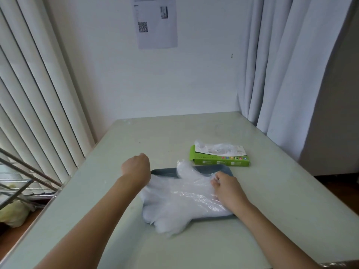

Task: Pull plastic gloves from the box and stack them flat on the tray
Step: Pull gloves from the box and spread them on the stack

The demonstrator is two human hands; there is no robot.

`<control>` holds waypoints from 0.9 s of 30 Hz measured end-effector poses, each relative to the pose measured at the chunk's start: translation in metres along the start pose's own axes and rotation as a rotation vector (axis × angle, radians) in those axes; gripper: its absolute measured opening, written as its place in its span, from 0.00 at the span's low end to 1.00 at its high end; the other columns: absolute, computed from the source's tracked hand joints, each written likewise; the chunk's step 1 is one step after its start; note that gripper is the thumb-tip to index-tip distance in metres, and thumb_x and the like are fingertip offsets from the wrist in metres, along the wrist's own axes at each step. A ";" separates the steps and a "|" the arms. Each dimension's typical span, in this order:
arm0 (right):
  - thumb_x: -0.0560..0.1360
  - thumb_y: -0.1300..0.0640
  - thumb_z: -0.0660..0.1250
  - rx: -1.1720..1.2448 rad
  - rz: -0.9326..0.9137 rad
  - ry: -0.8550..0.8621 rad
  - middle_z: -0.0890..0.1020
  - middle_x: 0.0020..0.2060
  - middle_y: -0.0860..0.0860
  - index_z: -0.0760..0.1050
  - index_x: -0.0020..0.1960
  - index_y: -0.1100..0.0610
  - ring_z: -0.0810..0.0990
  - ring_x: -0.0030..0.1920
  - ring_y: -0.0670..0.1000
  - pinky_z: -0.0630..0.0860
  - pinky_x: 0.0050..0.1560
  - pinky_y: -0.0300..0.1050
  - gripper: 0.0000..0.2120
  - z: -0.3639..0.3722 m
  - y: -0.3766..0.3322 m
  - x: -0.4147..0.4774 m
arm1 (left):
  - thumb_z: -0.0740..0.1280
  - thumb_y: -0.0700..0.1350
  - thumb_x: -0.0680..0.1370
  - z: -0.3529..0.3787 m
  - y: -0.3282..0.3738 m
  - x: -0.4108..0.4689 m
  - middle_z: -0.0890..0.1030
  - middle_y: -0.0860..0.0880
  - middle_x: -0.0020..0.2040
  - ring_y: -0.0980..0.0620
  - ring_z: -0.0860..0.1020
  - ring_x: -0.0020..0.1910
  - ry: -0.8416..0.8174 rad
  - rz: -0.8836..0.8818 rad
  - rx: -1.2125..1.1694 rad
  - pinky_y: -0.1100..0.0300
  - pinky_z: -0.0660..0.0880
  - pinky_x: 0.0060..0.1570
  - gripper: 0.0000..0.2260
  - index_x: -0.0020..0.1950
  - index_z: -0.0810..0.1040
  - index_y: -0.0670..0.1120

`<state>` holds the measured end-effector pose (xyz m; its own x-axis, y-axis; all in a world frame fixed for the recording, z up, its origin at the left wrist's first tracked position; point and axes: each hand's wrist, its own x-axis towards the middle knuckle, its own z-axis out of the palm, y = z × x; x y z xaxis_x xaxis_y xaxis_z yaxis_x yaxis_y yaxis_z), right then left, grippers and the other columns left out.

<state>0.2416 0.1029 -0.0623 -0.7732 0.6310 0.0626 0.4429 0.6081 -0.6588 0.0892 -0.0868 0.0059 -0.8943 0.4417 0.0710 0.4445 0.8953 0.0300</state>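
Clear plastic gloves (pixel 180 199) — crinkled, piled flat, overhanging grey tray (pixel 211 168)

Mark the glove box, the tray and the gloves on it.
glove box (pixel 221 162): head view, green front face.
tray (pixel 211 169): head view, bare far rim.
gloves (pixel 180 199): head view, middle of the clear pile.

Paper sheet (pixel 155 22) on wall (pixel 204 74): QR code, small picture, faint printed lines, none readable. Green glove box (pixel 221 161), front side: row of small coloured icons, white print too small to read.
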 end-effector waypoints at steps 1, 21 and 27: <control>0.80 0.57 0.59 -0.036 -0.005 -0.003 0.69 0.30 0.48 0.59 0.33 0.52 0.74 0.38 0.55 0.76 0.43 0.52 0.17 0.000 0.000 0.000 | 0.60 0.35 0.77 -0.003 0.007 -0.004 0.77 0.47 0.48 0.45 0.78 0.49 0.063 0.030 -0.014 0.60 0.68 0.41 0.07 0.54 0.71 0.42; 0.82 0.57 0.55 0.010 0.008 -0.018 0.72 0.42 0.52 0.62 0.43 0.53 0.70 0.44 0.52 0.62 0.40 0.42 0.08 -0.002 0.008 0.008 | 0.48 0.64 0.80 0.081 0.075 -0.045 0.38 0.50 0.79 0.47 0.37 0.77 -0.309 0.517 -0.104 0.41 0.38 0.73 0.33 0.79 0.38 0.52; 0.76 0.61 0.65 -0.231 -0.176 0.330 0.78 0.50 0.53 0.72 0.54 0.58 0.78 0.50 0.58 0.72 0.44 0.47 0.08 -0.013 -0.003 -0.010 | 0.46 0.68 0.78 0.078 0.076 -0.046 0.36 0.50 0.78 0.43 0.34 0.76 -0.337 0.461 -0.075 0.35 0.35 0.70 0.35 0.78 0.37 0.53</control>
<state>0.2539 0.1018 -0.0511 -0.6763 0.6053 0.4198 0.4361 0.7883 -0.4341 0.1603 -0.0341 -0.0730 -0.5688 0.7902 -0.2281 0.7833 0.6050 0.1428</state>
